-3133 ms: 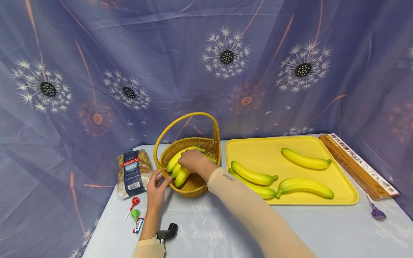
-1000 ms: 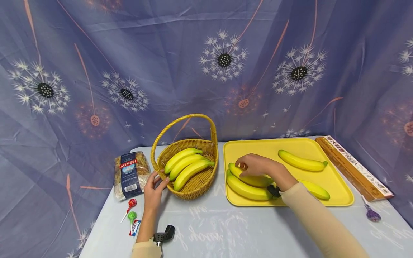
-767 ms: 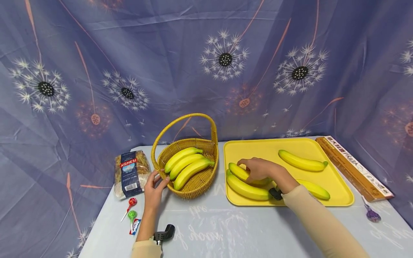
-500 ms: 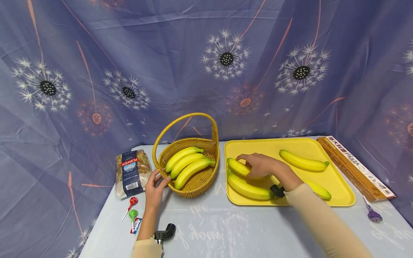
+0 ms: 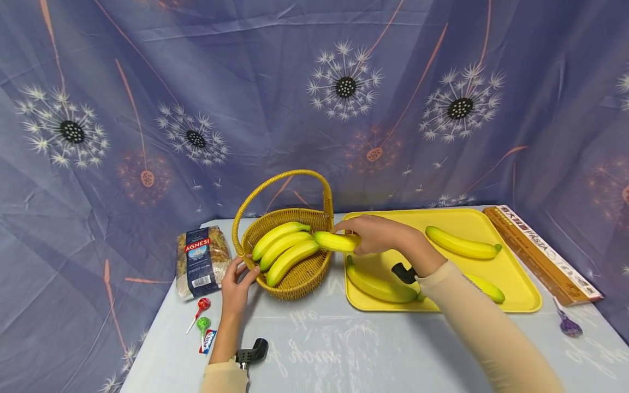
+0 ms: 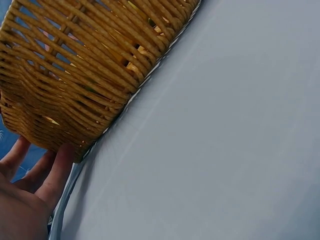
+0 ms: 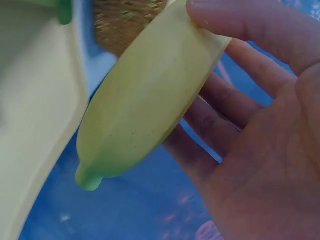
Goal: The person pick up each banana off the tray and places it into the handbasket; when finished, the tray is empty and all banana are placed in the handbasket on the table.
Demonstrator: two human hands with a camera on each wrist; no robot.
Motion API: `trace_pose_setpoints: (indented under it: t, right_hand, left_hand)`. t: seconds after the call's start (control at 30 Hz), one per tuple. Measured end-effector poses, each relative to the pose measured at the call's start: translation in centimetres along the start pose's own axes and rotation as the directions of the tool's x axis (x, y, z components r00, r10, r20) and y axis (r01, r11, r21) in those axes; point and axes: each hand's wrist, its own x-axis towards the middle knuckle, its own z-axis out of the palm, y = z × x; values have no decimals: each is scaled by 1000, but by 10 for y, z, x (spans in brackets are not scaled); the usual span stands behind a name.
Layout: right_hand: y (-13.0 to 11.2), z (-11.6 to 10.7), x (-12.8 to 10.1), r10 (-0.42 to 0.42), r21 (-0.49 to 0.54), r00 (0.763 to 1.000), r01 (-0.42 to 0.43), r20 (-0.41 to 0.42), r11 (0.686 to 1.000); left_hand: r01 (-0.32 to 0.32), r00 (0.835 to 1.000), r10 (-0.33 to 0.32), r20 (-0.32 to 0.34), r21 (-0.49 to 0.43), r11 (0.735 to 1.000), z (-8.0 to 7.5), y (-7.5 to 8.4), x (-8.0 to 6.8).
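My right hand (image 5: 375, 234) grips a yellow banana (image 5: 336, 242) between thumb and fingers, above the gap between basket and tray. In the right wrist view the banana (image 7: 145, 95) points its green stem end down and left. My left hand (image 5: 238, 284) holds the near left edge of the wicker basket (image 5: 290, 292); in the left wrist view its fingers touch the woven wall (image 6: 85, 75). Three bananas (image 5: 285, 248) lie side by side in the basket. On the yellow tray (image 5: 393, 221) lie a front left banana (image 5: 380, 284), a back banana (image 5: 462, 243) and a partly hidden one (image 5: 486, 288).
A pasta bag (image 5: 202, 262) lies left of the basket. Nearer are a red lollipop (image 5: 203, 304), a green lollipop (image 5: 203, 324) and a small wrapped sweet (image 5: 208, 341). A long pasta box (image 5: 545, 256) and a purple lollipop (image 5: 570, 326) lie right of the tray.
My right hand, earlier in the basket and then over the tray, has lifted a banana off the tray and moved it left toward the basket. My left hand stays at the basket's edge.
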Motion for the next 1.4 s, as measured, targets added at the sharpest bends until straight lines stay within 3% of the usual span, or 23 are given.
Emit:
trace_pose_setpoints:
  t: [0.27,0.7,0.93,1.07,1.2,1.4]
  right_hand:
    - [-29,-13,30,-66,-89,998,68,21,994]
    - [-58,-6,87,-126,-129,988,138,93,982]
    - [-76,17,113,-32,-245,985,73,169,967]
    - [-84,30,119,39,-287,980,18,193,958]
    - [-88,41,120,53,-318,977,16,209,948]
    - [-84,52,119,64,-275,942,31,329,961]
  left_hand:
    - [-18,999,18,30,-11,1000,4,27,-9]
    - [-14,1000,14,24,3,1000,3,29,-10]
    - [-7,1000,7,23,-3,1000,4,29,-10]
    - [-5,1000,5,31,-11,1000,3,28,-9]
    - [-14,999,14,36,-3,1000,3,26,-9]
    - [-23,999,23,36,5,1000,2,27,-8]
